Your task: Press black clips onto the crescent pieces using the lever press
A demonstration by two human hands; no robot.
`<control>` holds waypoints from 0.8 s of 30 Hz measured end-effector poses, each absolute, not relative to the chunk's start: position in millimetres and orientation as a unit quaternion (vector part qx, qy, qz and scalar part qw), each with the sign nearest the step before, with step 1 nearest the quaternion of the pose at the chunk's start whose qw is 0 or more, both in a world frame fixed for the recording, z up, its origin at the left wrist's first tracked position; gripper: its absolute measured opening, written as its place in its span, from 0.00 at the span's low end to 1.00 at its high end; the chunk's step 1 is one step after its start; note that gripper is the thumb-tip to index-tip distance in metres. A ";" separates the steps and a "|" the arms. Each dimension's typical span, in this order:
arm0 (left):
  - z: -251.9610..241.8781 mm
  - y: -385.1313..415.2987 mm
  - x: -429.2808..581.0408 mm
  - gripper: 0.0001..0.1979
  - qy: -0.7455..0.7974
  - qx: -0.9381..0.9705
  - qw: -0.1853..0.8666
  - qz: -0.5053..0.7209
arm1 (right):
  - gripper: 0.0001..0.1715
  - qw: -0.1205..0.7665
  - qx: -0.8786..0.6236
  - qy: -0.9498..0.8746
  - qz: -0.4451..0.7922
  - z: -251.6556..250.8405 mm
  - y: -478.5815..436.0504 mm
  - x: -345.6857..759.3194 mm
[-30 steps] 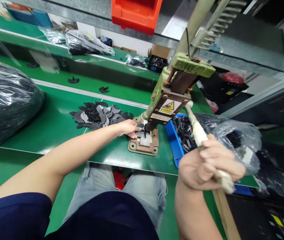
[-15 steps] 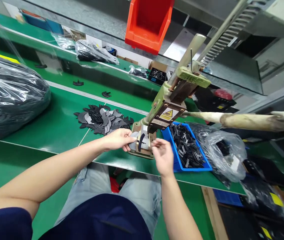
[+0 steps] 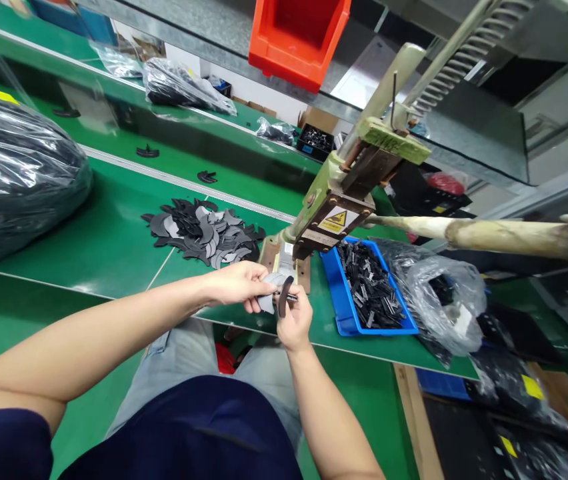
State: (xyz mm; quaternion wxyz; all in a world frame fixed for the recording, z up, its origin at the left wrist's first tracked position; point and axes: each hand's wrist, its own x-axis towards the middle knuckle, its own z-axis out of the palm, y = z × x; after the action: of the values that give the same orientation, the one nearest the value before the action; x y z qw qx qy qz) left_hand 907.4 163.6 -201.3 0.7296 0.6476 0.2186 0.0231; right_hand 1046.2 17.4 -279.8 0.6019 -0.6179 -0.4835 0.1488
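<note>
My left hand [image 3: 238, 284] and my right hand [image 3: 294, 319] meet just in front of the green lever press [image 3: 337, 200], above the near edge of the green bench. Together they pinch a small grey flat part with a dark curved piece on it [image 3: 278, 297]. The left fingers grip its left side, the right fingers its right end. The press's long pale handle [image 3: 504, 233] sticks out to the right, untouched.
A heap of dark crescent-shaped parts [image 3: 204, 230] lies left of the press. A blue tray of small black pieces [image 3: 370, 287] sits to its right, beside a clear plastic bag [image 3: 439, 300]. A large bag of dark parts [image 3: 14, 180] fills the left. A red bin [image 3: 297, 33] hangs overhead.
My right hand let go of the press handle, which swung up to the right. Both hands then lifted the part off the press base and drew it toward me.
</note>
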 end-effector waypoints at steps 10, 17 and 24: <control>-192.5 166.1 901.0 0.17 0.238 0.808 0.496 0.210 | 0.07 0.474 -0.631 -0.614 0.034 -252.2 9.3 1075.4; -206.9 159.5 910.6 0.19 0.181 0.860 0.432 0.204 | 0.07 0.421 -0.619 -0.663 -0.012 -249.2 5.9 1075.6; -211.2 157.4 912.3 0.18 0.201 0.855 0.443 0.182 | 0.08 0.405 -0.619 -0.672 -0.028 -253.6 4.7 1076.1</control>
State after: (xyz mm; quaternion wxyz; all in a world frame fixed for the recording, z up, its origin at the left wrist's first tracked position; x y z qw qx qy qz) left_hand 912.3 157.4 -211.2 0.4431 0.8546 0.2008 0.1817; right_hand 1076.1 4.7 -253.6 0.4054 -0.6192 -0.6719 -0.0278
